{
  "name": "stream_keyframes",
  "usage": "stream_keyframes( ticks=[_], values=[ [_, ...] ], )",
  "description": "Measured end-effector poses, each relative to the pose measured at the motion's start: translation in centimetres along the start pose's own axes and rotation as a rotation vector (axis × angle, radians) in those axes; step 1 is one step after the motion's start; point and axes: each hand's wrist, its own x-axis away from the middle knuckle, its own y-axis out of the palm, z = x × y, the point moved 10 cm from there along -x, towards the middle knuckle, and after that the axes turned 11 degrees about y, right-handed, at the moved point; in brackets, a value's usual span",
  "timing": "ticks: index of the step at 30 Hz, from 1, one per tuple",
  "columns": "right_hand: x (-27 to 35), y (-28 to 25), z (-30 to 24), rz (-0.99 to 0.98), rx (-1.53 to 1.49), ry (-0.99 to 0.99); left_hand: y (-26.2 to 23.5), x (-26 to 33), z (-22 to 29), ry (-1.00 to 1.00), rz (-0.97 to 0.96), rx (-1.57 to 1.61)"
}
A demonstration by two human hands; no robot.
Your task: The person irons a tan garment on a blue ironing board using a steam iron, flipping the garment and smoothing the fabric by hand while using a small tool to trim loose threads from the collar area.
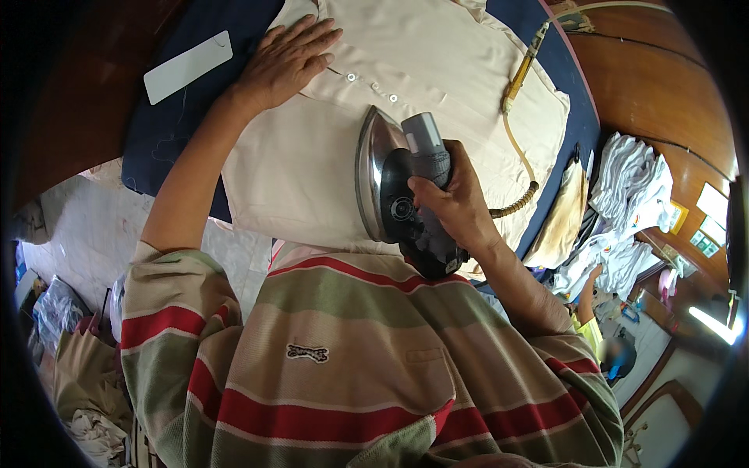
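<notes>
A cream buttoned shirt (289, 164) lies spread over a dark blue ironing surface (160, 152). On its upper left part my left hand (290, 62) rests flat, fingers stretched out beside the button strip. My right hand (456, 199) is wrapped round the grey handle of a steam iron (386, 183). The iron's shiny metal soleplate edge faces left, and its body lies over the shirt near the edge closest to me. I cannot tell whether the whole soleplate touches the cloth. A few white buttons (392, 98) show just beyond the iron's tip.
A white card tag (188, 68) lies left of my left hand. From the iron, a hose (515, 140) with a brass-coloured fitting runs to the upper right. White garments (628, 187) hang at the right, near another person in yellow (589, 331). Plastic bags (58, 312) and cloth fill the lower left.
</notes>
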Motion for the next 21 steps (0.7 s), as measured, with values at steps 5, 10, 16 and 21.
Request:
stream_keyframes(
  ticks=[5, 10, 16, 21],
  values=[
    [-0.1, -1.4, -1.1, 0.131, 0.066, -0.13, -2.8, -1.3, 2.5, -0.023, 0.137, 0.064],
    [-1.7, -1.0, -1.1, 0.09, -0.005, -0.029, -0.2, 0.5, 3.4, -0.001, -0.076, -0.076],
    [-2.0, -0.6, -1.4, 0.084, -0.055, -0.024, -0.2, 0.5, 2.8, 0.023, -0.044, -0.078],
    [-0.8, -0.9, -0.6, 0.044, -0.026, 0.005, 0.0, 0.5, 2.7, 0.009, -0.075, -0.071]
  ],
)
